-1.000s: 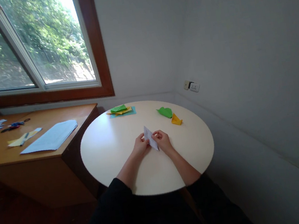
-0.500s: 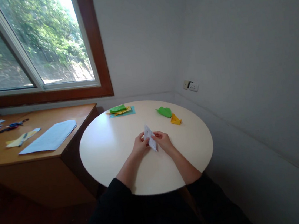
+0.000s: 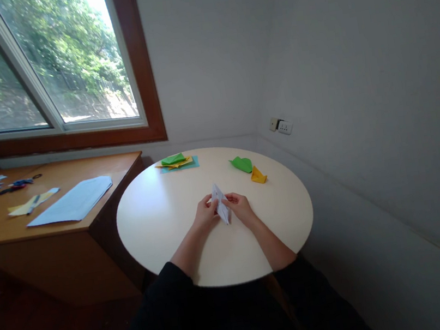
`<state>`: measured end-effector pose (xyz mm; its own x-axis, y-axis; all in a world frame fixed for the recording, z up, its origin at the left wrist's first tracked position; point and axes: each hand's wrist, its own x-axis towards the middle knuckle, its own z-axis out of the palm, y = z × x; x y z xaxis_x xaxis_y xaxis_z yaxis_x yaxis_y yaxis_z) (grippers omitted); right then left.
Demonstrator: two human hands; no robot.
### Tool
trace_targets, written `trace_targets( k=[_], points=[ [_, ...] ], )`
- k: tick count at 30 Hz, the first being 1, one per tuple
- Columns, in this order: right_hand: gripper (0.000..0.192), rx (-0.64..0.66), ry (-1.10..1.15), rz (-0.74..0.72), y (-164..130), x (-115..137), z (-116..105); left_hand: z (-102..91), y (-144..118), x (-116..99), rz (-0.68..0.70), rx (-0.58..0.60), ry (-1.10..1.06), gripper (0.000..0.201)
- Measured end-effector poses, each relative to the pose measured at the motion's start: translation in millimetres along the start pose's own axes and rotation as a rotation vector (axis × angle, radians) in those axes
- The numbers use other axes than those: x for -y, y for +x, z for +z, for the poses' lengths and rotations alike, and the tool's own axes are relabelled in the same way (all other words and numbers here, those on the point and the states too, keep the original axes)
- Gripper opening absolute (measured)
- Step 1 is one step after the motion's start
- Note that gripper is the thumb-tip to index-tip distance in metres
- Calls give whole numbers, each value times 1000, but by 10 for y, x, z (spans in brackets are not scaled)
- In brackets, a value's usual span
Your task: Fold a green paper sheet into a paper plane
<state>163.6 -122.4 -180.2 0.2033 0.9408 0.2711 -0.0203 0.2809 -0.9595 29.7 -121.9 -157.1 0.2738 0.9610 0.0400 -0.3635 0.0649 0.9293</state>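
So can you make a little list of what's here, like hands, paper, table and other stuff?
left hand: pinches the white paper
right hand: pinches the same paper
white paper: folded, pointed, held above the table
table: round, pale
green fold: on table, beside yellow fold
paper stack: far edge of table
desk: left, with blue sheet
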Motion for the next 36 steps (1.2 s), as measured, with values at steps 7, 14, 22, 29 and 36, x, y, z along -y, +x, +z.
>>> trace_targets(
  k=[7, 14, 22, 29, 36],
  points=[
    [27, 10, 11, 8, -7, 14, 6, -6, -2, -6, 21, -2, 41, 37],
    [25, 11, 19, 16, -17, 35, 7, -17, 10, 13, 40, 1, 66, 41],
    [24, 2, 19, 22, -15, 32, 11, -29, 26, 38, 35, 2, 85, 55],
    [22, -16, -9, 29, -23, 57, 13, -20, -5, 22, 28, 32, 109, 59],
    [24, -6, -48, 20, -44, 103, 30, 6, -33, -10, 8, 25, 149, 57]
  ],
)
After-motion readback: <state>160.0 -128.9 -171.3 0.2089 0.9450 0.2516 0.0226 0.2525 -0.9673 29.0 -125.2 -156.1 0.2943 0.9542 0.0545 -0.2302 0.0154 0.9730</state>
